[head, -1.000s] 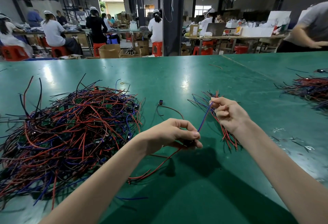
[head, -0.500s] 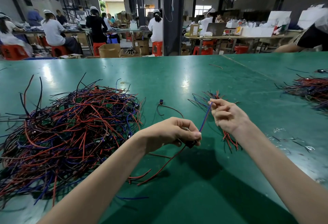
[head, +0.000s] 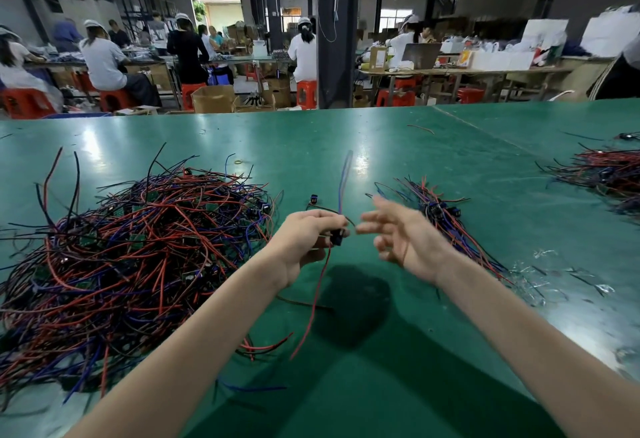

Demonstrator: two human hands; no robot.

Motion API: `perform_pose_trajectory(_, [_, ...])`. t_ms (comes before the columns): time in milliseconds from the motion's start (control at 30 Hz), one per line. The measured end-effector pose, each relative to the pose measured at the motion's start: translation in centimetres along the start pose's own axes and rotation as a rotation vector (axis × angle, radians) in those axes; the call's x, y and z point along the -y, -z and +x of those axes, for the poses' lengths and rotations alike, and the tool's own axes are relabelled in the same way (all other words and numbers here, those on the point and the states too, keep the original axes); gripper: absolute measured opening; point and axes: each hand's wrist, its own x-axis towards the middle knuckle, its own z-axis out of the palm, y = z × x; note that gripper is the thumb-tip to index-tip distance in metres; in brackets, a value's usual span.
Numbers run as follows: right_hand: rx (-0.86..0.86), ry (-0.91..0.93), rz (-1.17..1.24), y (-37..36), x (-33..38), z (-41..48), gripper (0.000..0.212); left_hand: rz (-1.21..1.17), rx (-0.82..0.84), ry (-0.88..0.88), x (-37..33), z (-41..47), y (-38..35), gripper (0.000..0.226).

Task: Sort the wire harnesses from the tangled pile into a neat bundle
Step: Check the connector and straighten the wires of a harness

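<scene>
One wire harness [head: 335,239] is pinched in the left hand [head: 306,241], over the middle of the green bench [head: 415,146]. Its blue wire is pointed up and its red wire is left hanging down. The right hand [head: 405,240] is held open beside it with its fingers spread. The tangled pile [head: 138,257] is heaped by the left edge. A small bundle [head: 446,222] is laid just behind the right hand.

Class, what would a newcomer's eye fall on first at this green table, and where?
The big tangled pile of red, blue and black wires fills the left side of the table. At centre, the left hand grips one harness, the open right hand beside it. A smaller bundle lies beyond the right hand.
</scene>
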Motion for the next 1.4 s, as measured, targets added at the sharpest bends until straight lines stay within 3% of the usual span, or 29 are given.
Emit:
perform_pose_trajectory(100, [0.16, 0.005, -0.201, -2.2, -1.9, -0.8, 0.019, -0.05, -0.096, -0.002, 0.7, 0.3, 0.1, 0.012])
perform_pose_trajectory(267, [0.192, 0.039, -0.184, -3.2, -3.4, -1.3, 0.006, -0.146, -0.143, -0.017, 1.1, 0.6, 0.1, 0.012])
perform_pose_trajectory(533, [0.124, 0.036, -0.118, -3.4, -3.6, -1.0, 0.01, -0.179, -0.078, 0.009, 0.9, 0.7, 0.4, 0.005])
perform_pose_trajectory(767, [0.112, 0.047, -0.111, -3.1, -3.5, -0.8, 0.009, -0.109, 0.068, -0.034, 0.6, 0.5, 0.9, 0.014])
perform_pose_trajectory(967, [0.116, 0.092, -0.124, -3.1, -3.5, -0.8, 0.015, -0.123, 0.003, -0.103, 0.7, 0.7, 1.4, 0.013])
perform_pose_trajectory(1400, [0.244, 0.137, -0.317, -3.6, -4.0, -1.4, 0.016, -0.398, -0.152, -0.145, -0.8, 1.3, 3.6, 0.009])
